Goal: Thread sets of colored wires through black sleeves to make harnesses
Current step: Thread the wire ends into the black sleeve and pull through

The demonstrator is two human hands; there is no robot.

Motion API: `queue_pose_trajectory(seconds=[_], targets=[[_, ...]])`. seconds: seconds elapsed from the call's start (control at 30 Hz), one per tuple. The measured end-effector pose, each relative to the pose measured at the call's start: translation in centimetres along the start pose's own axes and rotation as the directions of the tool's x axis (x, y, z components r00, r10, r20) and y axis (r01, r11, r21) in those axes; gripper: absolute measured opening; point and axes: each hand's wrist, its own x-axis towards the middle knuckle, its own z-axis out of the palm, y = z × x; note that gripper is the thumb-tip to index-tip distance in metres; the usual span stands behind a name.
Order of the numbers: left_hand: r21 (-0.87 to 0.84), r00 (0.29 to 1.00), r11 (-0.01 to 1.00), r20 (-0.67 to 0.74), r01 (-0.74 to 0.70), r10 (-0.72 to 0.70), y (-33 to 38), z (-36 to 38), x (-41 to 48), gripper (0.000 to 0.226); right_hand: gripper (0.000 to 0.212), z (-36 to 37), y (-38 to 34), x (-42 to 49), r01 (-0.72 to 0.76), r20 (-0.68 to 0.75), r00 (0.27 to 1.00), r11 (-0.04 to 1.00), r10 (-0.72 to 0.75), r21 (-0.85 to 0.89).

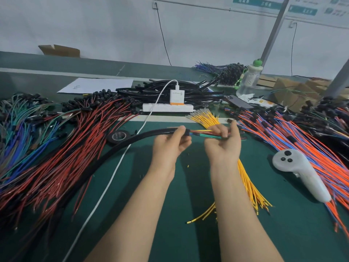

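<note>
Mid-thread, one harness in hand. The sleeve (132, 138) is gripped at its mouth by the left hand (170, 146), fingers and thumb pinched round it. From there it arcs off toward 8 o'clock, over the red wires (66, 148). A wire set (200, 134) of red, green and other colours is clamped in the right hand (222, 146), fingers curled round it. The set is seen entering the sleeve mouth, with a short stretch bare between the two hands. How deep it has gone cannot be told, as the sleeve's far end is lost among the wires.

This harness is judged begun but not finished; the set is probably to be fed further.

Plenty is left: spare sleeves (170, 91) are heaped at 12 o'clock, yellow wires (251, 186) lie under the right forearm, and orange-blue wires (302, 138) are piled at 3 o'clock on the worktop (192, 186). Bundles at far 1 o'clock may be finished work, but they are too blurred to judge.
</note>
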Motion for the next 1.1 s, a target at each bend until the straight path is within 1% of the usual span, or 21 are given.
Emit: queue_pose_trajectory(seconds=[0.07, 0.13, 0.2, 0.37, 0.4, 0.43, 0.5, 0.53, 0.57, 0.63, 0.73, 0.77, 0.83, 0.9, 0.97, 1.1], targets=[[-0.004, 0.999, 0.999, -0.005, 0.033, -0.033, -0.4, 0.2, -0.1, 0.019, 0.048, -0.2, 0.1, -0.1, 0.029, -0.004, 1.000, 0.997, -0.029, -0.069], [-0.031, 0.999, 0.999, 0.002, 0.034, -0.034, -0.8, 0.4, -0.2, 0.019, 0.049, -0.3, 0.5, -0.2, 0.070, -0.006, 0.997, 0.983, -0.072, -0.171], [-0.017, 0.999, 0.999, 0.036, 0.039, -0.038, -1.2, 0.5, -0.4, 0.019, 0.047, -0.4, 0.9, -0.2, 0.101, -0.020, 0.994, 0.971, -0.108, -0.216], [0.162, 0.985, 0.983, 0.134, 0.088, -0.111, -2.0, 0.6, -0.8, 0.012, 0.046, -0.9, 0.0, -0.2, 0.083, -0.069, 0.994, 0.991, -0.090, -0.103], [0.144, 0.979, 0.984, 0.160, 0.107, -0.130, -1.8, 0.4, -0.7, 0.010, 0.047, -1.0, -0.4, -0.1, 0.088, -0.066, 0.994, 0.994, -0.092, -0.064], [0.072, 0.970, 0.988, 0.193, 0.137, -0.149, -1.4, 0.2, -0.6, 0.009, 0.048, -1.0, -0.8, 0.0, 0.097, -0.065, 0.993, 0.995, -0.098, -0.024], [-0.163, 0.956, 0.966, 0.246, 0.202, -0.158, -0.6, -0.5, -0.2, 0.013, 0.049, -1.1, -1.4, 0.2, 0.113, -0.075, 0.991, 0.993, -0.111, 0.026], [-0.255, 0.956, 0.943, 0.253, 0.214, -0.149, -0.1, -0.9, 0.1, 0.014, 0.049, -1.2, -1.6, 0.3, 0.121, -0.082, 0.990, 0.992, -0.118, 0.034], [-0.310, 0.958, 0.926, 0.252, 0.216, -0.139, 0.1, -1.2, 0.2, 0.014, 0.049, -1.2, -1.7, 0.3, 0.128, -0.089, 0.988, 0.991, -0.124, 0.039], [-0.314, 0.960, 0.928, 0.255, 0.199, -0.119, 0.2, -1.4, 0.3, 0.017, 0.049, -1.3, -1.7, 0.4, 0.135, -0.100, 0.986, 0.990, -0.130, 0.042], [-0.156, 0.949, 0.975, 0.297, 0.156, -0.104, -0.5, -0.7, -0.3, 0.019, 0.048, -1.1, -1.2, 0.2, 0.151, -0.117, 0.982, 0.988, -0.148, 0.017], [-0.118, 0.947, 0.982, 0.304, 0.144, -0.102, -0.8, -0.4, -0.5, 0.019, 0.048, -1.0, -1.0, 0.1, 0.161, -0.120, 0.980, 0.987, -0.161, -0.005], [-0.103, 0.950, 0.986, 0.299, 0.131, -0.095, -1.1, 0.1, -0.7, 0.021, 0.046, -0.8, -0.4, -0.1, 0.182, -0.107, 0.976, 0.981, -0.189, -0.073], [-0.137, 0.950, 0.981, 0.301, 0.135, -0.089, -1.1, 0.5, -0.9, 0.022, 0.045, -0.7, 0.3, -0.2, 0.190, -0.088, 0.973, 0.958, -0.213, -0.214], [-0.174, 0.953, 0.977, 0.295, 0.125, -0.069, -1.0, 0.7, -1.1, 0.024, 0.047, -0.7, 1.4, -0.4, 0.173, -0.050, 0.976, 0.899, -0.210, -0.403], [-0.182, 0.976, 0.981, 0.214, 0.063, -0.023, -0.3, 0.2, -0.6, 0.026, 0.061, -1.0, 3.2, -1.0, 0.139, 0.031, 0.989, 0.812, -0.147, -0.567]])
